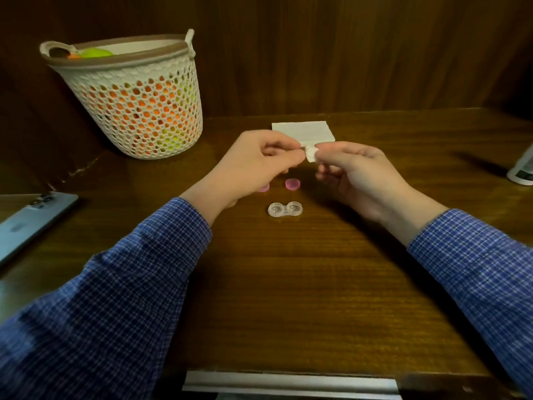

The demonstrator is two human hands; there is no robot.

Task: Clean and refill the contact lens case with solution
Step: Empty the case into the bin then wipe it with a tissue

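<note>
Open lens case point(285, 210) lies uncapped; both hands point(261, 160) point(357, 174) pinch a tissue scrap point(311, 153).

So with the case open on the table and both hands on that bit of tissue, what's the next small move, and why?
Probably bring the tissue piece, pinched between the left hand and right hand, down into a well of the case to wipe it. The case lies open, both pink caps are off beside it, and the bottle stands untouched at the right edge.

Open tabletop on the near side of both hands

Below the left hand point(261, 160) and right hand point(357, 174) lie the lens case point(285, 209) and pink caps point(292, 184); folded tissue point(302, 131) lies beyond, basket point(138, 111) far left.
</note>
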